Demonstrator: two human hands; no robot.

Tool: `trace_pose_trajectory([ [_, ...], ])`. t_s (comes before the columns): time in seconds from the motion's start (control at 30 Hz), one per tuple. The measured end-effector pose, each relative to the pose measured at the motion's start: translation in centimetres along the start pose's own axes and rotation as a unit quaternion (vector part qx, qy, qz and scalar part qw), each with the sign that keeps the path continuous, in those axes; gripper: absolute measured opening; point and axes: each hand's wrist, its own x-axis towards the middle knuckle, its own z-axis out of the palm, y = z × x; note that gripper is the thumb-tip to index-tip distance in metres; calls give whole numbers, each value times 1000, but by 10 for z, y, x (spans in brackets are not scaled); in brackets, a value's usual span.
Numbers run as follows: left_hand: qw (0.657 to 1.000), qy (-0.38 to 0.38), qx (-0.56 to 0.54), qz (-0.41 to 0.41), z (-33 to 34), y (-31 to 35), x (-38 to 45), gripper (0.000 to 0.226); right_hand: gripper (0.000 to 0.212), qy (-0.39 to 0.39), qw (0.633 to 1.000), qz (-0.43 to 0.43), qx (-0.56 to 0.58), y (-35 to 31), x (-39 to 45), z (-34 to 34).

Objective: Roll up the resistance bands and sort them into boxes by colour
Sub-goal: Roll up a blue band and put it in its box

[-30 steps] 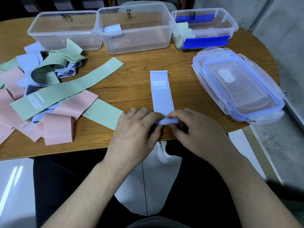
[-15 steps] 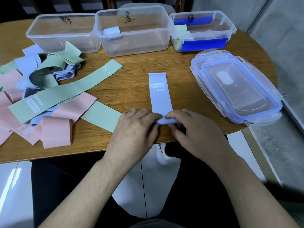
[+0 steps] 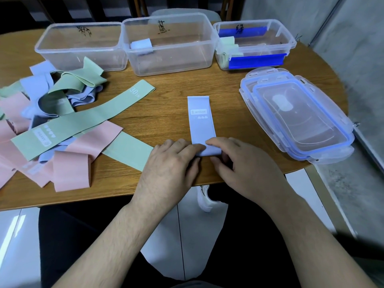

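Nearest you, at the front edge of the worktop [image 3: 172,104], your left hand [image 3: 170,165] and right hand [image 3: 241,163] meet over the near end of the lilac band [image 3: 200,121], fingers curled and pinching the small roll you have started there; holding it from both sides keeps the roll tight and square so it does not skew as it travels up the strip. The rest of that band lies flat and straight away from you, label up, which gives the roll a clean run. Compared with a second ago the roll looks slightly fatter and has crept a little up the strip, so less flat band shows ahead of your fingertips. To your left the loose pile of bands [image 3: 52,125], pink, green and lilac, waits unsorted, well apart from your work. To the right the stacked lids [image 3: 297,119] sit out of the way so the boxes stay open. Farthest off stand the three boxes in a row: the left box [image 3: 81,46] with nothing visible inside, the middle box [image 3: 168,44] with one rolled lilac band in it, likely this one's destination, and the right box [image 3: 253,44] holding rolled green bands.
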Motion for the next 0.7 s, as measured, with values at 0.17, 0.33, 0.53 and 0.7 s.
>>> trace_pose_trajectory([
  [0.17,1000,-5,3,-1,2,-2,3,33,26,26,1000,-8,-12,1,-2,-2],
  [0.33,999,-8,35,3,1,-2,6,32,28,18,1000,-1,0,3,2,0],
  [0.53,998,-26,55,-3,0,-2,12,31,31,-12,1000,-3,5,4,11,-3],
  [0.7,997,-38,73,-10,1,-3,18,35,29,-30,1000,-7,2,4,19,-4],
])
